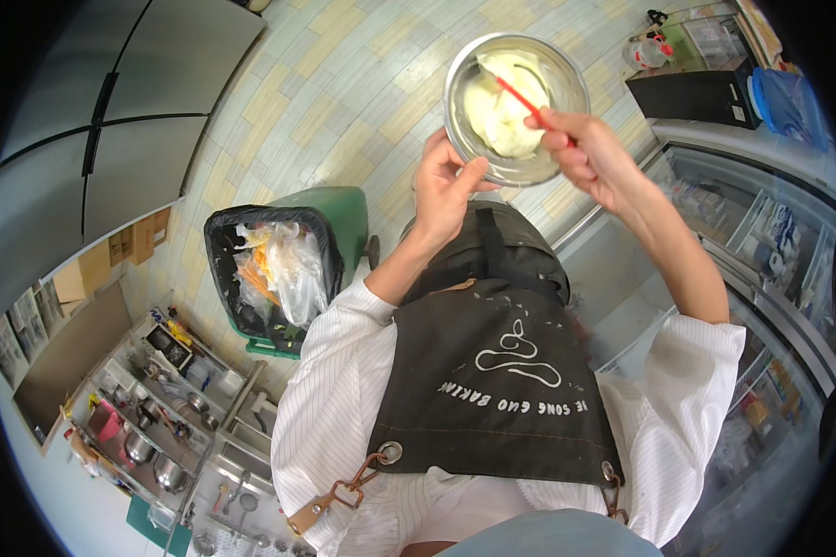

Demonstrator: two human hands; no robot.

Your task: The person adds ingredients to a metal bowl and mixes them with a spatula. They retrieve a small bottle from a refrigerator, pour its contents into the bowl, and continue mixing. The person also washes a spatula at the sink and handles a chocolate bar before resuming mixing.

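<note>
My left hand [449, 182] grips the near left rim of a round metal mixing bowl [515, 174], thumb over the edge. Inside the bowl lies a thick, pale yellow creamy mixture [492, 110], some of it smeared up the wall. The fingers of my right hand [585, 156] are closed around the red handle of a spatula [520, 97], which slants down into the mixture. Its blade is coated or sunk in the cream, so its shape is hard to make out. The bowl is held up in front of my dark apron [502, 381].
A green wheeled bin [330, 209] with a black liner and plastic waste stands to my left. Large steel refrigerator doors [149, 65] rise at the far left. Glass-topped display units [706, 223] run along the right. Shelves with metal bowls [170, 473] sit at the lower left.
</note>
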